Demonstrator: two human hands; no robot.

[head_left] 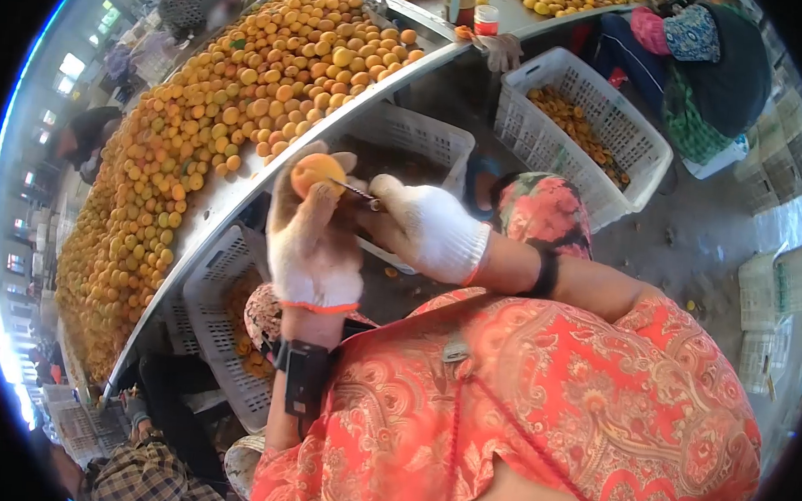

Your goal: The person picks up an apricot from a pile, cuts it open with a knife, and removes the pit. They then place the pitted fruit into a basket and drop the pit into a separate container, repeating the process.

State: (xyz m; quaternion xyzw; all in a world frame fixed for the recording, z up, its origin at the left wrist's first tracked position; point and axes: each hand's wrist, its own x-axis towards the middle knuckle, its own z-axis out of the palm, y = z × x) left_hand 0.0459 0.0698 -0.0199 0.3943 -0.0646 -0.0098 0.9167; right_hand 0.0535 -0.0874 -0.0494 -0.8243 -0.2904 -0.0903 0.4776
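Observation:
My left hand point(318, 246), in a white knitted glove with an orange cuff, holds up an orange-yellow apricot point(314, 172) between thumb and fingers. My right hand point(438, 230), gloved the same way, is closed around a thin metal tool point(357, 191) with a dark, ridged-looking shaft. The tool's tip is right at the apricot's side; its handle is hidden in the glove. Both hands are in front of the table edge, above a white plastic crate point(443, 133) partly covered by them.
A metal-rimmed table point(206, 206) bears a large heap of apricots point(209, 104). Crates with apricot pieces stand at the lower left point(246, 397) and upper right point(636, 177). Seated people work at the upper right point(701, 67) and lower left point(158, 474). A red-lidded jar point(486, 21) stands on the far table.

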